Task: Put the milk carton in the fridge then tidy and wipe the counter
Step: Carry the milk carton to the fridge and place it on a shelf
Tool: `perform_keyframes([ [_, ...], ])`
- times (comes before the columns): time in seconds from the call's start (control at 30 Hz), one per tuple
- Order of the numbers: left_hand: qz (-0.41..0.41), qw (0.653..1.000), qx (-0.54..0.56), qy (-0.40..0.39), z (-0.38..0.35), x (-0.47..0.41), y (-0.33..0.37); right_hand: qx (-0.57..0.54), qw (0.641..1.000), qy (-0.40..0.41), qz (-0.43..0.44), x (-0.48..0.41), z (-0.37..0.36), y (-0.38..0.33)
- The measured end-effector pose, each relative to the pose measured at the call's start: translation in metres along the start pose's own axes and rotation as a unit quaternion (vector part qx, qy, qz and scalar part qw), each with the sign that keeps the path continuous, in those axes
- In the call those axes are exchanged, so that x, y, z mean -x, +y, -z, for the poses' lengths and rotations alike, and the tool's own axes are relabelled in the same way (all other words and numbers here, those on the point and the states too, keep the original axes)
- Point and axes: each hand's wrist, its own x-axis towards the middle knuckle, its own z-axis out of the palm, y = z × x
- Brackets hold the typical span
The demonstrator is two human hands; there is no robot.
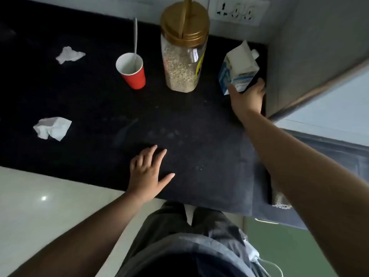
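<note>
The white and blue milk carton stands tilted at the back right of the dark counter, close to the grey fridge side. My right hand grips the carton's lower end, thumb on its left face and fingers round its right. My left hand rests flat on the counter near the front edge, fingers spread, holding nothing. Two crumpled white tissues lie on the left: one at the back, one nearer.
A red paper cup with a spoon in it stands mid-counter. Beside it is a tall clear jar of oats with a gold lid. A wall socket sits behind. A dark cloth hangs at the counter's right front.
</note>
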Motion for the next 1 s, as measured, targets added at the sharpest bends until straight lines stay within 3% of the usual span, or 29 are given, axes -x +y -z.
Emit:
perform_keyframes([
  [0.3,0.004,1.000,-0.005,0.006,-0.003,-0.001,0.000,-0.082,0.993,0.086,0.014,-0.037,-0.026,-0.015],
  [0.5,0.010,1.000,-0.011,-0.006,0.002,-0.003,0.003,-0.092,0.992,0.061,0.067,-0.043,-0.018,-0.008],
  [0.73,0.014,0.999,-0.005,-0.043,0.002,-0.002,0.004,-0.064,0.988,0.030,0.137,0.026,-0.006,0.022],
  [1.0,0.033,0.997,-0.015,-0.069,0.006,0.001,0.013,-0.088,0.990,-0.013,0.107,0.095,0.008,0.058],
])
